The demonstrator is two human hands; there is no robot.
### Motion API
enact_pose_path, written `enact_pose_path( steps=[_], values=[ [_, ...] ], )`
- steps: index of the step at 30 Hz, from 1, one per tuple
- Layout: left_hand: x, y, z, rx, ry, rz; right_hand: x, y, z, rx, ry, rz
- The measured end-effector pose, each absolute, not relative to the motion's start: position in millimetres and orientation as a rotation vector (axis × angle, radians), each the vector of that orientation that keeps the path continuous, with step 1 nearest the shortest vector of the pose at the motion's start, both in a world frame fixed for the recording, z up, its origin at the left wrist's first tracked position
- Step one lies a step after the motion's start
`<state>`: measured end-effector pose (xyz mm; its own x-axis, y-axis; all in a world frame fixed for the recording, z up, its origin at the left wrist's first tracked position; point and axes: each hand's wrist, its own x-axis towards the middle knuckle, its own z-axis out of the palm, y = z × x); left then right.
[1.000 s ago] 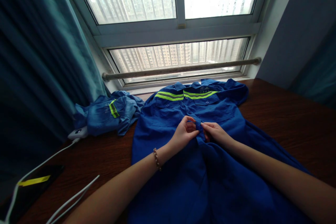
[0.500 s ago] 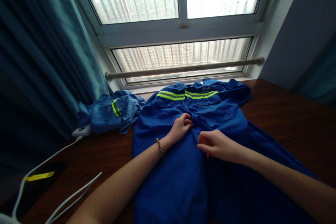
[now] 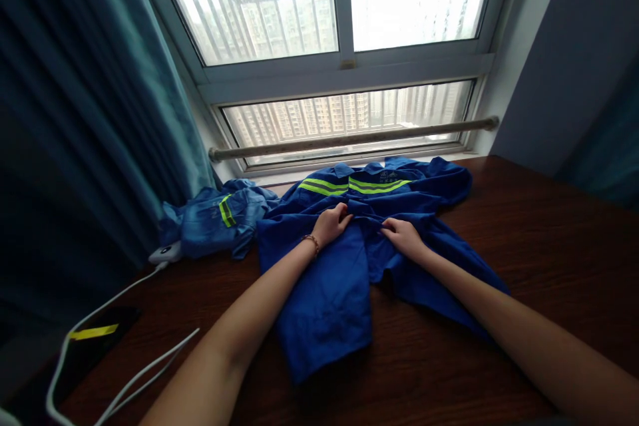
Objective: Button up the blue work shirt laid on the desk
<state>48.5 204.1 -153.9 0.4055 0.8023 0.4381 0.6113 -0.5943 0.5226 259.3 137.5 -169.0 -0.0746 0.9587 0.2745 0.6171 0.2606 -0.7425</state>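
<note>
A blue work jacket [image 3: 324, 293] with yellow-green and grey stripes across the chest is spread on the table, collar toward the window. Its cloth is bunched into folds around the middle, and the lower part hangs in two panels with a gap between them. My left hand [image 3: 330, 226], a beaded bracelet on its wrist, pinches the cloth near the front opening, below the stripes. To its right, my right hand [image 3: 402, 238] is closed on a fold of the same jacket. The fingertips of both hands are partly hidden in the fabric.
On the left lies another crumpled blue garment [image 3: 204, 223] with a striped patch. Beside it is a white device [image 3: 166, 253] with a cable [image 3: 107, 296]. A dark flat item with a yellow strip [image 3: 94, 333] sits near the lower left. A rail [image 3: 354, 140] crosses the window behind.
The jacket's lower part has drawn up toward the window, baring wood in front. My right hand, earlier curled above the cloth, has moved forward and now grips it. My left hand shifted slightly.
</note>
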Motion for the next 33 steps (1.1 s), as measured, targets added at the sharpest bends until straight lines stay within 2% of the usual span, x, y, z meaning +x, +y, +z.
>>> enact_pose_path(
  steps=[4,8,11,15,20,27,33],
  values=[
    [63.5,146.4,-131.0,2.415,1.523,0.989,267.4,135.6,-168.9,-1.157,-1.416,1.179],
    [66.2,89.2,-123.3,2.57,1.463,0.457,273.2,129.8,-161.3,-0.997,-1.081,1.566],
    [55.4,77.8,-117.7,2.54,1.408,0.217,274.2,126.8,-153.5,-0.962,-0.999,1.646],
    [27.0,97.2,-90.7,2.122,0.979,0.103,272.7,120.1,-140.1,-0.929,-0.966,1.697],
    [-11.8,124.4,-73.1,1.502,0.759,0.241,271.3,114.0,-127.3,-0.989,-1.014,1.738],
    [-54.4,146.8,-94.8,1.447,0.657,0.342,278.8,122.5,-137.9,-0.99,-1.163,1.875],
    [-46.4,153.5,-95.1,1.687,0.957,-0.485,273.1,113.3,-140.2,-1.052,-1.26,1.908]
  ],
)
